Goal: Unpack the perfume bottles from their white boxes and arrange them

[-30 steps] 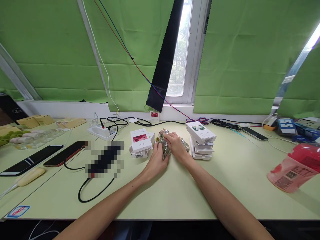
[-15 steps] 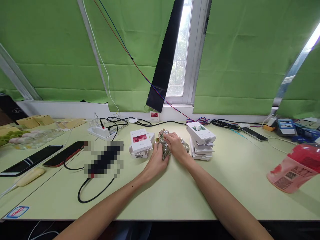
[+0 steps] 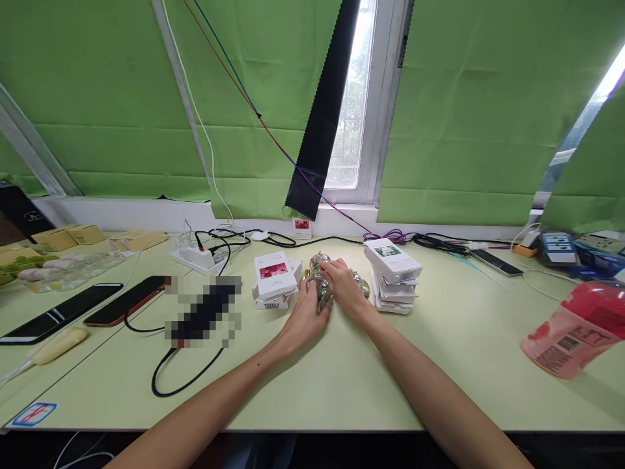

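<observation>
Shiny, silvery small items (image 3: 322, 291) lie in a cluster at the middle of the table, between two piles of boxes. My left hand (image 3: 307, 311) rests at the cluster's left side with its fingers closed round part of it. From the right, my right hand (image 3: 344, 286) reaches over the same cluster, fingers bent onto it and its fingertips partly hidden. More shiny pieces (image 3: 361, 284) show beyond my right hand. White boxes with a red picture (image 3: 275, 273) sit left of my hands, and a taller stack of white boxes (image 3: 393, 260) stands to the right.
A pink container with a red lid (image 3: 569, 329) stands at the right. Phones (image 3: 129, 301), a power strip (image 3: 198, 257) and egg trays (image 3: 68, 267) are on the left. Black cables (image 3: 288, 242) run along the back. A black cable (image 3: 190, 384) loops left of my left forearm.
</observation>
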{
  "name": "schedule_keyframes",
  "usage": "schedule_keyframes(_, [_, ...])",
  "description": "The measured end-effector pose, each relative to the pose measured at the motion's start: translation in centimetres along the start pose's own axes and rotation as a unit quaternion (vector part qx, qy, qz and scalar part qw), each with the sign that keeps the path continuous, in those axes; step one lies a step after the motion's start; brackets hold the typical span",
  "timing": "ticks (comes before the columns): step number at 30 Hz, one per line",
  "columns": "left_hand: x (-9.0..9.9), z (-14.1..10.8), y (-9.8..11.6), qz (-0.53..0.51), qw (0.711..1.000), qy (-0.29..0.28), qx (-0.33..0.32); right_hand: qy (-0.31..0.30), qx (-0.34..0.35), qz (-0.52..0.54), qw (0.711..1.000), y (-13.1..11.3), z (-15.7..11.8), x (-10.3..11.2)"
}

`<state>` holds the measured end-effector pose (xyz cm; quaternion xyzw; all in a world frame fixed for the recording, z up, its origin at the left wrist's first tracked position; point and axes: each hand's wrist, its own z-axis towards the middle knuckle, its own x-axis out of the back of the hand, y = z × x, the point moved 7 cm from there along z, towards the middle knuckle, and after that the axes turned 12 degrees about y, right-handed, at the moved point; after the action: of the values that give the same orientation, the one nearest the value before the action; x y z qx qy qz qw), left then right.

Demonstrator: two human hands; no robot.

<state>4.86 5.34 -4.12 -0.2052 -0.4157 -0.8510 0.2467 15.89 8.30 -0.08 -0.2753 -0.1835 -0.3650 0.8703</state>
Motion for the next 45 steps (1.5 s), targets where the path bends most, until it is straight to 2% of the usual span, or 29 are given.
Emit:
schedule_keyframes(7, [0.0,-0.1,0.0,-0.011,1.000,-0.008,0.004,0.010,0.006,0.007,1.000,0.1,0.0,-0.1])
schedule_keyframes(12, [0.0,-0.1,-0.1,-0.009,1.000,-0.007,0.005,0.043,0.025,0.023,0.999,0.0,-0.2,0.4])
schedule_keyframes(18, [0.1,0.0,0.3,-0.002,1.000,-0.008,-0.004,0.100,0.044,0.033,0.994,-0.5,-0.7,2.5])
schedule_keyframes(24, [0.1,-0.2,0.3,0.008,1.000,-0.013,-0.002,0.125,-0.006,-0.051,0.991,-0.9,-0.8,4.7])
schedule_keyframes(27, [0.0,-0.5,0.3,0.008,1.000,-0.011,0.004,0.087,-0.047,-0.109,0.989,-1.1,-0.9,4.8])
schedule_keyframes(30, [-0.3,-1.0,0.5,0.000,1.000,-0.026,0.011,0.014,-0.091,-0.166,0.982,-1.4,-1.3,4.5])
schedule_keyframes(38, [-0.2,-1.7,0.9,-0.014,0.999,-0.023,0.021,-0.143,-0.175,-0.251,0.941,-0.9,-3.5,4.1])
schedule_keyframes(41, [-0.1,-1.7,1.2,-0.015,1.000,-0.011,0.025,-0.170,-0.181,-0.248,0.936,-0.4,-3.9,3.9])
schedule_keyframes(45, [0.1,-1.6,1.6,-0.012,1.000,-0.004,0.023,-0.176,-0.184,-0.241,0.937,0.0,-3.9,3.8])
